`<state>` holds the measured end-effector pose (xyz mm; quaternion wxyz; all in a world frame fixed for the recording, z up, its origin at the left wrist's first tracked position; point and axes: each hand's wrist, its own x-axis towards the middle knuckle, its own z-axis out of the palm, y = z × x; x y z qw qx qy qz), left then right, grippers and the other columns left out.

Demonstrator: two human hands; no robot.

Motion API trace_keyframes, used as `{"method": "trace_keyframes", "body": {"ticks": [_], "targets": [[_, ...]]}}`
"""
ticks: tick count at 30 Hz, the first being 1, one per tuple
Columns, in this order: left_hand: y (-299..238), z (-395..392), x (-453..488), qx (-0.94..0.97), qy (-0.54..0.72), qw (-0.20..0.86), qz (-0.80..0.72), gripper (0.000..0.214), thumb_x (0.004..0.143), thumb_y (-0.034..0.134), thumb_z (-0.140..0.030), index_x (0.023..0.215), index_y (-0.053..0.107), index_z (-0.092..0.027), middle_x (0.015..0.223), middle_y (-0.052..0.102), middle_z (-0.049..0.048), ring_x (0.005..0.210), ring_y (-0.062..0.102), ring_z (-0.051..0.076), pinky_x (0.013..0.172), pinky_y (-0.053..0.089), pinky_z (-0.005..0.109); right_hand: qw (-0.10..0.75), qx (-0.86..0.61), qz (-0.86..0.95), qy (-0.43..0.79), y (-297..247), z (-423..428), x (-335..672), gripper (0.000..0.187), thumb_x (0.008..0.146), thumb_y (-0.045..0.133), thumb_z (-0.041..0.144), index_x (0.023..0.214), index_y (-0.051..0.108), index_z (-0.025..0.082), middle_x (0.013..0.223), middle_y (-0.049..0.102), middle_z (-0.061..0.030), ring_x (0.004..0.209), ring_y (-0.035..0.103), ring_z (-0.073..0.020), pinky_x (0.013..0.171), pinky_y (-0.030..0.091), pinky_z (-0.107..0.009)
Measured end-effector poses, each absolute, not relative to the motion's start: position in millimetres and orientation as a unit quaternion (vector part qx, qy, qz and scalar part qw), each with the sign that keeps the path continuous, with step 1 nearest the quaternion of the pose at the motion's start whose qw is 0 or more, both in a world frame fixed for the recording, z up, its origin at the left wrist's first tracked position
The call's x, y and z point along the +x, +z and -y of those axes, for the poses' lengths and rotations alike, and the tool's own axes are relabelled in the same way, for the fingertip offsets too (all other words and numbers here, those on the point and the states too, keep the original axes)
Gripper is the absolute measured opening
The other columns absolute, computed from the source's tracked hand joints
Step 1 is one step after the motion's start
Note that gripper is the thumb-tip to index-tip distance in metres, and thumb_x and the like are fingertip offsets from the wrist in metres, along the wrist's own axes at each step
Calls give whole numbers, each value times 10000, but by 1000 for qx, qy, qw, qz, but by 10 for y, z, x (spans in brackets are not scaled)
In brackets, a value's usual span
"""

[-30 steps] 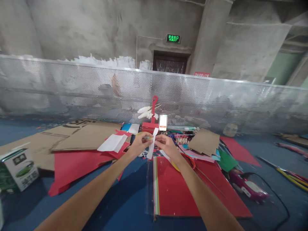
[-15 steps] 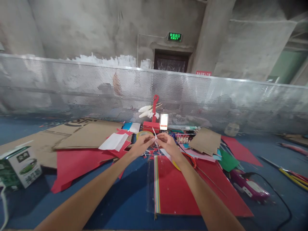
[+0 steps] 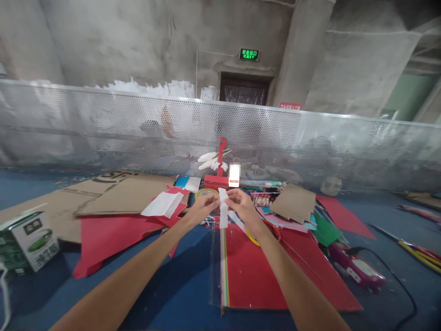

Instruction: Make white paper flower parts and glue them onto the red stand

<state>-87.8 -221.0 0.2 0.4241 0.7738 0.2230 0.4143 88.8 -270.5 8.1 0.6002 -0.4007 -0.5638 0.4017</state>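
A narrow white paper strip [image 3: 223, 216] hangs upright between my hands, its flat side facing me. My left hand [image 3: 206, 205] pinches its left edge, and the fingers of my right hand [image 3: 240, 202] close on its right edge. Just beyond stands a red box [image 3: 216, 181] with a tall red looped piece [image 3: 221, 154] and white petal-like shapes [image 3: 208, 161]. A lit phone [image 3: 234, 175] leans beside it. Behind my left fingers lies a roll of yellowish tape [image 3: 200, 193]. Scissors with red and yellow handles [image 3: 277, 231] rest partly under my right forearm.
Red sheets [image 3: 255, 276] in a clear sleeve lie in front. Cardboard [image 3: 127, 195], red paper [image 3: 113, 239] and a milk carton [image 3: 32, 241] are on the left. To the right are a purple glue gun [image 3: 358, 271] with a cord, and pliers [image 3: 409, 246]. A perforated metal screen [image 3: 289, 142] stands behind.
The white strip has turned from nearly edge-on and slanted to upright with its flat face toward me. Both hands stay at almost the same place, still gripping it.
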Motion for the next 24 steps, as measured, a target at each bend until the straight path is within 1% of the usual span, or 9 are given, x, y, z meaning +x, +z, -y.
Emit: {"method": "trace_keyframes", "body": {"ticks": [6, 11, 17, 21, 24], "targets": [[-23, 2184, -892, 771, 409, 435, -220, 246, 886, 593, -391, 805, 570, -160, 720, 586, -1, 682, 565, 132, 676, 453, 255, 596, -401, 567, 403, 77, 2701, 891, 378, 667, 800, 400, 935, 622, 201, 813, 651, -9, 677, 609, -151, 608, 495, -273], [-57, 2149, -903, 774, 399, 437, -224, 226, 881, 603, -370, 809, 587, -156, 741, 609, 6, 695, 582, 132, 696, 467, 255, 595, -413, 565, 395, 103, 2726, 883, 348, 671, 787, 384, 911, 622, 194, 799, 649, -4, 664, 596, -140, 601, 482, -263], [-70, 2136, -910, 759, 400, 461, -227, 232, 857, 630, -381, 806, 608, -156, 740, 633, 9, 697, 605, 134, 711, 484, 260, 595, -410, 575, 383, 99, 2715, 888, 328, 674, 780, 393, 873, 614, 192, 786, 643, -5, 666, 592, -144, 586, 475, -257], [-62, 2132, -905, 746, 409, 471, -231, 225, 834, 641, -374, 784, 597, -159, 712, 615, -5, 671, 593, 125, 698, 482, 254, 583, -419, 609, 338, 52, 2672, 901, 281, 713, 761, 404, 807, 608, 187, 730, 618, 5, 619, 571, -134, 587, 467, -261], [-56, 2129, -899, 737, 430, 459, -249, 221, 811, 654, -364, 770, 589, -157, 691, 605, -9, 646, 582, 122, 672, 474, 249, 562, -429, 637, 308, 26, 2660, 900, 249, 766, 713, 410, 773, 615, 181, 669, 599, 10, 572, 547, -129, 561, 447, -259]]}}
